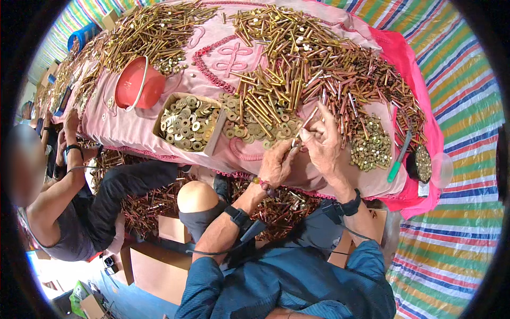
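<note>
Fingertips of both hands meet just right of the frame's centre, pinched around one long brass-coloured bolt (304, 126). The left hand (276, 164) closes on its lower end; the right hand (322, 142) grips near the middle, forefinger raised along the shaft, which slants up and to the right.

Going from largest to smallest: a pink cloth (133, 125) covers a long table that fills the upper half of the frame. Striped plastic sheeting (467, 175) lies along the right edge. Heaps of bolts (313, 58) spread across the upper middle and right of the cloth, with another heap at upper left. A second person sits at lower left, one arm (58, 186) bent toward the table edge. A red plastic bowl (139, 82) lies tipped on its side at upper left. A shallow cardboard box of washers (188, 123) sits left of centre. A pile of small nuts (370, 143) rests to the right of the hands, and a green-handled tool (399, 159) lies beyond it, near the right edge of the cloth.

The held bolt is probably stiff, smooth metal, light alone but apt to slip or roll. Its shaft, close to the end being worked, looks the steadiest place to hold.
</note>
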`<state>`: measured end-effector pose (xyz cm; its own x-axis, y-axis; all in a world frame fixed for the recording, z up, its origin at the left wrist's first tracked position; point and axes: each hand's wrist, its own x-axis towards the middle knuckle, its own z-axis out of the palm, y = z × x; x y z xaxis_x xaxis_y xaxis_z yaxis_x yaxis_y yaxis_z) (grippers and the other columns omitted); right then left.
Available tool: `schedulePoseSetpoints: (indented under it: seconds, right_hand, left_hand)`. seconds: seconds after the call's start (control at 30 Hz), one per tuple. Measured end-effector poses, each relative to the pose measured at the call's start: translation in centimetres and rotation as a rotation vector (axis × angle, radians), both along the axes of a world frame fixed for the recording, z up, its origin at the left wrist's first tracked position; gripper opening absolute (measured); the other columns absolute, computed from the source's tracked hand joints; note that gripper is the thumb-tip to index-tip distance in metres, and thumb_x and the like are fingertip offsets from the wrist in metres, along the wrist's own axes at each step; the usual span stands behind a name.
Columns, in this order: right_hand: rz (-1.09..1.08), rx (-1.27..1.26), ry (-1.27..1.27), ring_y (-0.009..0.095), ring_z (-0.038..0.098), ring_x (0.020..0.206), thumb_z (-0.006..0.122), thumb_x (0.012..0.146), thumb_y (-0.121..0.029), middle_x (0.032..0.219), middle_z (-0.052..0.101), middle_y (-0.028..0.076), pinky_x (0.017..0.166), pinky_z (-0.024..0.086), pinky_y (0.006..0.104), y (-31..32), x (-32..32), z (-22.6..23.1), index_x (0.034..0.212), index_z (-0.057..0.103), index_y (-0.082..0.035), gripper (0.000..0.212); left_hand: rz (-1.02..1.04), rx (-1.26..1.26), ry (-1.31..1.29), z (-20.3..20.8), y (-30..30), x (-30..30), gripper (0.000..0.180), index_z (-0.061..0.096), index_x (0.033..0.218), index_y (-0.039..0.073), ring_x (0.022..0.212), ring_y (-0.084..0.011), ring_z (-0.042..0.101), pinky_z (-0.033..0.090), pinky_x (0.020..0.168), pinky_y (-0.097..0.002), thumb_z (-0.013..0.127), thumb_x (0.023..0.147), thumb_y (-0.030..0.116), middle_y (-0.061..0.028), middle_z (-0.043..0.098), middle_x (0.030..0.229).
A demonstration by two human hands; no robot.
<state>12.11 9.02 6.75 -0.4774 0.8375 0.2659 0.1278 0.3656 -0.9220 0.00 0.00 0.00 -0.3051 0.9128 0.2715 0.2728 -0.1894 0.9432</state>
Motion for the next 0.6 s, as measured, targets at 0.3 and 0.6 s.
schedulePoseSetpoints:
  seconds: [0.3,0.6]
  right_hand:
    - [-0.006,-0.246,0.285,0.014,0.064,0.077,0.062,0.09,0.003,0.098,0.065,0.014,0.067,0.054,0.0269,-0.9,0.8,1.6,0.144,0.035,-0.003,0.06]
    - [0.072,0.602,-0.099,0.023,0.067,0.072,0.073,0.085,-0.003,0.097,0.068,0.015,0.064,0.055,0.0327,-1.4,0.5,1.0,0.126,0.059,-0.004,0.044]
  left_hand:
    - [0.028,0.059,-0.004,-0.1,0.1,0.6,0.022,0.067,0.117,0.004,0.087,-0.0361,0.067,0.053,0.075,-0.0394,0.062,0.095,0.009,-0.0181,0.068,0.096]
    - [0.039,0.114,0.178,0.0,0.1,0.2,0.027,0.065,0.117,0.004,0.078,-0.0377,0.064,0.051,0.069,-0.041,0.065,0.09,0.006,-0.0175,0.064,0.089]
